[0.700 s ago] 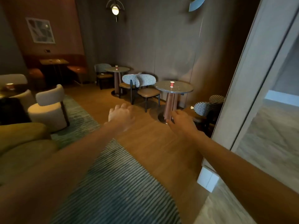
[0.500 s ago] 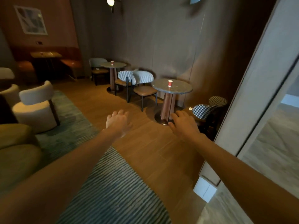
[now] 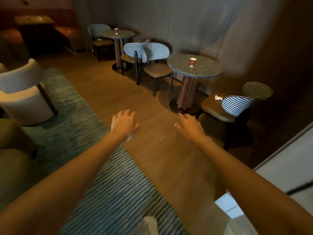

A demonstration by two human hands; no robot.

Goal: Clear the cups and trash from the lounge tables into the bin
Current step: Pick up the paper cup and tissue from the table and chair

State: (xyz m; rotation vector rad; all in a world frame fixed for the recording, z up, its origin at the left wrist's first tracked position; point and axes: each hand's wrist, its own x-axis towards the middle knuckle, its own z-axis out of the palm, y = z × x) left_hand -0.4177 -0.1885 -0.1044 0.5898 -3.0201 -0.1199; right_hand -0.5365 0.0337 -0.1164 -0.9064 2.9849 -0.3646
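A red paper cup (image 3: 192,62) stands on the near round table (image 3: 208,72) at the right. A second red cup (image 3: 116,31) stands on the far round table (image 3: 125,33). A crumpled white napkin (image 3: 218,97) lies on the seat of the near checkered chair (image 3: 235,106). Both arms reach forward over the wooden floor. My left hand (image 3: 124,123) and my right hand (image 3: 189,126) are held out with relaxed fingers and hold nothing. No bin is in view.
Checkered chairs (image 3: 152,53) stand between the two tables. A white armchair (image 3: 25,94) and a striped rug (image 3: 94,167) lie to the left, a yellow sofa (image 3: 11,167) at the left edge. A pale door frame (image 3: 288,163) is at the right. A booth table (image 3: 33,19) sits far back.
The view has advanced toward the tables and tilted down. The near table and cup appear larger and closer. Both hands stay held out, empty.
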